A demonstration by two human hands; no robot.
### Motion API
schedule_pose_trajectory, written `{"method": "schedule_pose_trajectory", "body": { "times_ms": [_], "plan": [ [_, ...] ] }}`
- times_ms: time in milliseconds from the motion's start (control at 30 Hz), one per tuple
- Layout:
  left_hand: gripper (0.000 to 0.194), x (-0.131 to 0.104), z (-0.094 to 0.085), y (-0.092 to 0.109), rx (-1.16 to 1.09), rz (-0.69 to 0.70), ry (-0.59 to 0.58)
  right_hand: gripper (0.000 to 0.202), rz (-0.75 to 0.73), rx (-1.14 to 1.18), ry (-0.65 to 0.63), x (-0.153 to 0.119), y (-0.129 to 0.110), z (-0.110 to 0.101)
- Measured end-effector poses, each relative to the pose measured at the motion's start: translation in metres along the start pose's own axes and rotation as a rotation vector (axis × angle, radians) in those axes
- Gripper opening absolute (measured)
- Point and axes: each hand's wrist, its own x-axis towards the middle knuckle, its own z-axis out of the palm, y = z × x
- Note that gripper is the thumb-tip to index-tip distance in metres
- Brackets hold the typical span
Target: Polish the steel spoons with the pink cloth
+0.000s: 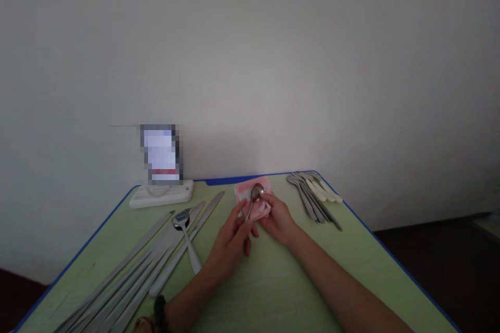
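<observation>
My left hand (233, 234) is closed round the handle of a metal spoon (257, 192), whose bowl points away from me. Beside the bowl, my right hand (277, 218) pinches a pink and white cloth or paper napkin (252, 186), which lies spread behind the spoon. The fingertips of the right hand sit at the edge of the spoon's bowl. Left of my hands, another spoon (189, 244) rests across several long table knives (133, 265).
On the right lie several spoons (308, 200) and pieces with cream handles (326, 192). A white power strip or box (162, 195) stands at the back left, with a blurred phone screen (162, 153) above it. The green table (269, 291) has a blue edge and meets the wall.
</observation>
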Motion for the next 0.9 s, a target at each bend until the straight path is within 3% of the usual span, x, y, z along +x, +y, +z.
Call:
{"method": "schedule_pose_trajectory", "body": {
  "times_ms": [133, 267, 600, 900],
  "plan": [
    [0.057, 0.002, -0.001, 0.007, -0.13, -0.006, 0.087, 0.02, -0.035, -0.08, -0.055, -0.001, 0.002, 0.0],
    [0.047, 0.004, -0.001, 0.006, -0.171, -0.051, 0.132, 0.022, -0.047, -0.062, -0.022, 0.001, 0.004, 0.001],
    [0.038, 0.005, -0.005, -0.002, 0.013, 0.054, 0.186, 0.015, -0.045, 0.177, 0.103, 0.007, -0.001, -0.008],
    [0.042, 0.005, -0.005, 0.0, 0.148, 0.133, 0.299, 0.019, -0.087, 0.169, 0.085, 0.007, 0.0, -0.009]
  ]
}}
